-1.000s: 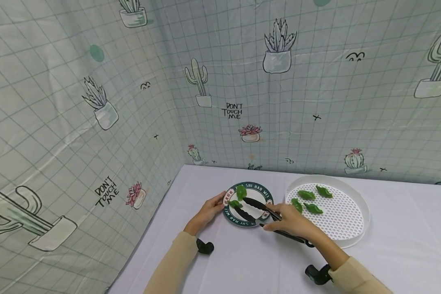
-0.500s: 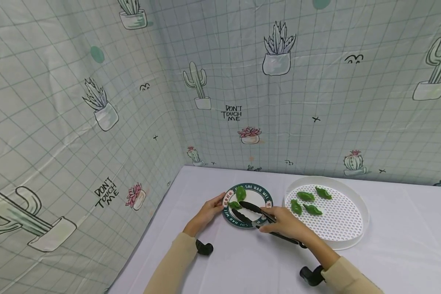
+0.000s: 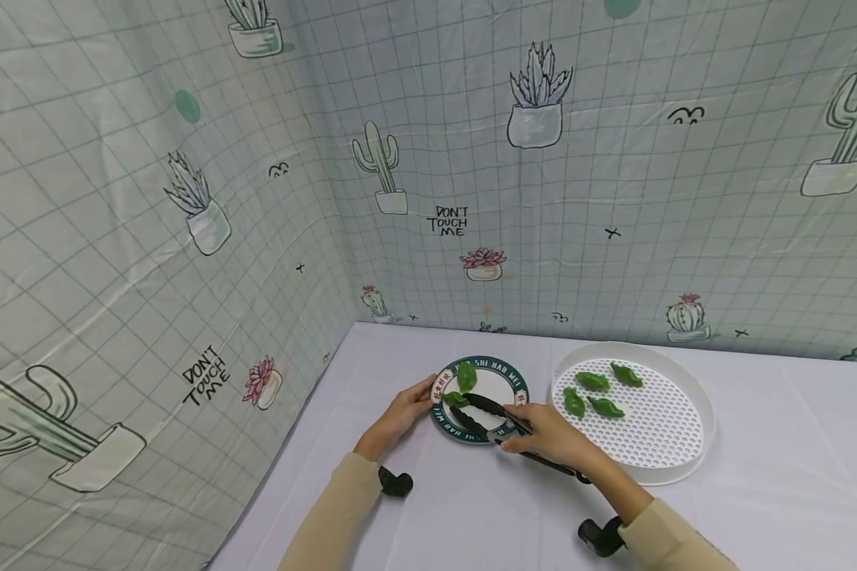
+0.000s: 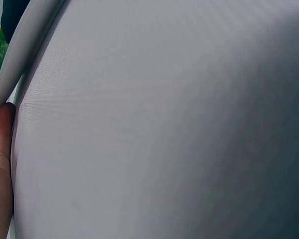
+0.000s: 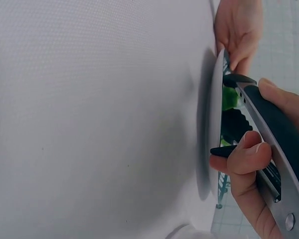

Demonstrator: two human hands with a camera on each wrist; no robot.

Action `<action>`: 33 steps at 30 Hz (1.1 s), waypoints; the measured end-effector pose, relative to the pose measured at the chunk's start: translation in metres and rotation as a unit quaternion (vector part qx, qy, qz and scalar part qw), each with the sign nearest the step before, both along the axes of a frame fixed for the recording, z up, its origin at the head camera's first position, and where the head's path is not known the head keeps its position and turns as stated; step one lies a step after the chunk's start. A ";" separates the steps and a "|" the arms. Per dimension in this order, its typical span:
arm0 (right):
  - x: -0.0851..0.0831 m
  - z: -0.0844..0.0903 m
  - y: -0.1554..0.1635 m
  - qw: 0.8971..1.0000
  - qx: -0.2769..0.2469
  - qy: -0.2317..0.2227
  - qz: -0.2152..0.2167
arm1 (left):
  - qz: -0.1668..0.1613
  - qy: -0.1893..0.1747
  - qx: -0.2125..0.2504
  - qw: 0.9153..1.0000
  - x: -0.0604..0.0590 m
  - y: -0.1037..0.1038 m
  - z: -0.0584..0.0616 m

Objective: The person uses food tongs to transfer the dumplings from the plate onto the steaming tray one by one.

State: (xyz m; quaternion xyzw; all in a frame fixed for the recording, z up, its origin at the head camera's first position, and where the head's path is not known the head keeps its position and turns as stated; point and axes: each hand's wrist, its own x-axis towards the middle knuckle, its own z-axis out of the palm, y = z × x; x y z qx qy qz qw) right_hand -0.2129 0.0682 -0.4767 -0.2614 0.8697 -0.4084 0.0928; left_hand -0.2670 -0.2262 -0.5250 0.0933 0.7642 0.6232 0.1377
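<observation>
Tongs (image 3: 496, 414) have slid left; right hand (image 3: 548, 438) grips them, tips straddling the dumpling (image 3: 457, 397) beyond; left hand (image 3: 400, 411) pinches the plate (image 3: 480, 388) rim.

The right hand (image 5: 249, 169) grips black tongs (image 5: 274, 139) at four o'clock; the left hand (image 5: 237, 30) holds the plate (image 5: 215, 124) rim at one o'clock.

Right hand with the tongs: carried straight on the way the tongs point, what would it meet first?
Probably the green dumpling at the plate's left edge; the tongs in the right hand already reach it, though depth is unclear.
</observation>
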 end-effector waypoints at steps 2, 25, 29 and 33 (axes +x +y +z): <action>0.000 0.000 0.001 1.000 0.002 0.002 0.003 | 0.001 -0.001 -0.002 1.000 0.001 0.000 0.000; -0.001 -0.004 -0.002 1.000 0.003 0.013 0.000 | 0.007 0.001 -0.026 1.000 0.003 0.000 0.002; 0.002 -0.002 -0.001 1.000 -0.003 0.013 -0.002 | 0.001 0.004 -0.021 1.000 0.002 0.000 0.002; 0.005 0.000 0.000 1.000 -0.013 0.002 -0.001 | -0.004 0.006 -0.017 1.000 0.003 0.000 0.002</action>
